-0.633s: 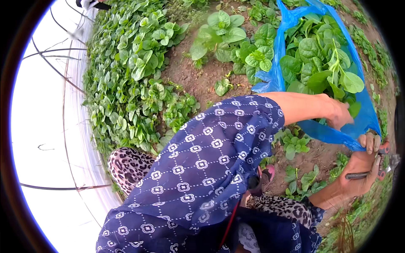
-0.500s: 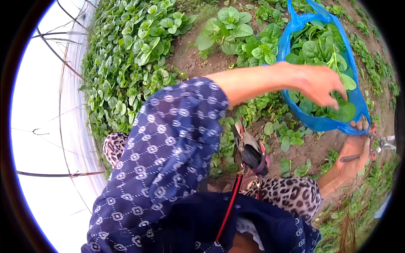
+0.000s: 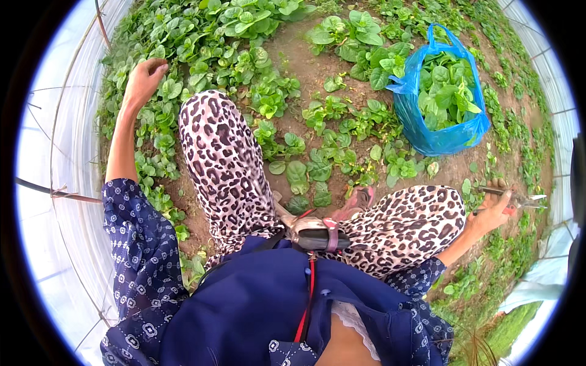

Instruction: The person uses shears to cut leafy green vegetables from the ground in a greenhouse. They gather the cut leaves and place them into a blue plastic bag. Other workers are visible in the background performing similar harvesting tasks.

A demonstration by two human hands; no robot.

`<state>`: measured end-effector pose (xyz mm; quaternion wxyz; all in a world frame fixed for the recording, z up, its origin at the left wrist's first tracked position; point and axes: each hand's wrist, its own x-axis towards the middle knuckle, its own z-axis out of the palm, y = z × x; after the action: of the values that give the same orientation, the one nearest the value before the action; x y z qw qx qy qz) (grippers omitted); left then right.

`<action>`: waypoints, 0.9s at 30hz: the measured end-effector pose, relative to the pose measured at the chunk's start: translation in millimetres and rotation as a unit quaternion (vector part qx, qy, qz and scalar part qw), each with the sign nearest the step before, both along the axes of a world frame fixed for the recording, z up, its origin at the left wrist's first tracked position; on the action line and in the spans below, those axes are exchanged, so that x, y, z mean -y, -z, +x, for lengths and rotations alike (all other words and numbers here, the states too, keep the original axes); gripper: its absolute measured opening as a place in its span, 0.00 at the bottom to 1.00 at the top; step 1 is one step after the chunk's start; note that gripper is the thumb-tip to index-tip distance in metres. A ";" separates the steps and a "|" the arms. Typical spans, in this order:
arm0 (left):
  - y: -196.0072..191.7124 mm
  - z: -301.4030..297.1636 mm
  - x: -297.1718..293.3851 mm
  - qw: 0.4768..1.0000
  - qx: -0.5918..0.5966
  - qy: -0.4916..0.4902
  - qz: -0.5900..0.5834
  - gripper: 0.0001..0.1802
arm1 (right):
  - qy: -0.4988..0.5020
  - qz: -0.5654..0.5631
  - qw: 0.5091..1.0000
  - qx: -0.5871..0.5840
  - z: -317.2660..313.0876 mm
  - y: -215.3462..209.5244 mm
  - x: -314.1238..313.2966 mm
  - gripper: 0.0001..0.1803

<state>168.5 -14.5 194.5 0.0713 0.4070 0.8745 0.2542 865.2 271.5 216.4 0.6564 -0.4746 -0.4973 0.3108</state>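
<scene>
My left hand [image 3: 144, 80] is over the leafy green plants [image 3: 183, 67] on the left, its fingers loosely bent and the thumb a little apart, with nothing visible in it. At the right, beside my knee, my right hand [image 3: 492, 210] grips pruning shears [image 3: 519, 200] with dark and red handles. Their silver blades point right, slightly apart. A blue plastic bag [image 3: 436, 141] stands on the soil ahead of my right hand, its mouth wide and cut green leaves [image 3: 447, 91] filling it. Neither hand touches the bag.
Low plants [image 3: 332, 113] grow in patches across brown soil [image 3: 293, 52] between my knees and the bag. Clear plastic sheeting [image 3: 79, 177] with thin poles borders the left side. A strapped dark pouch [image 3: 320, 238] hangs at my waist on a red cord.
My left hand has left the bag and swung far left over the plants. The right hand has let go of the bag's rim, still holding the shears. My view has shifted too.
</scene>
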 end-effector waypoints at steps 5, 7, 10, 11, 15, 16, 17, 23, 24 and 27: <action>87.8 3.8 27.5 1.000 0.012 0.000 -0.018 0.18 | 0.005 0.099 0.995 0.022 -25.7 -55.8 45.6 0.23; 110.6 7.9 33.3 0.999 0.015 0.008 -0.028 0.18 | -0.015 0.126 0.992 0.022 -32.9 -88.5 58.7 0.25; 131.8 9.8 40.5 0.998 0.026 0.013 -0.061 0.20 | -0.055 0.157 0.985 0.038 -44.3 -135.1 71.6 0.27; 137.5 9.6 43.2 0.996 0.035 0.004 -0.077 0.20 | -0.073 0.165 0.983 0.035 -47.6 -148.2 76.2 0.27; 155.7 7.9 52.7 0.995 0.049 -0.006 -0.092 0.20 | -0.091 0.188 0.973 0.093 -61.3 -178.0 88.9 0.29; 160.1 8.1 54.2 0.994 0.054 -0.011 -0.093 0.20 | -0.089 0.193 0.971 0.112 -65.3 -180.9 90.0 0.29; 164.0 9.1 55.9 0.994 0.057 -0.013 -0.089 0.19 | -0.095 0.190 0.971 0.110 -69.7 -182.6 89.7 0.29; 177.2 17.2 70.5 0.994 0.070 -0.023 -0.076 0.19 | -0.158 0.157 0.971 0.081 -112.9 -167.9 65.7 0.29; 177.5 18.2 74.2 0.993 0.073 -0.028 -0.092 0.19 | -0.180 0.143 0.971 0.070 -121.9 -162.7 61.5 0.28; 171.4 18.4 84.8 0.991 0.072 -0.045 -0.102 0.19 | -0.228 0.117 0.964 0.063 -149.8 -146.9 46.8 0.27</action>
<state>186.9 -99.3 23.1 0.1637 0.3386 0.9057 0.1954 715.5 224.7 363.3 0.5861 -0.2872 -0.6658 0.3614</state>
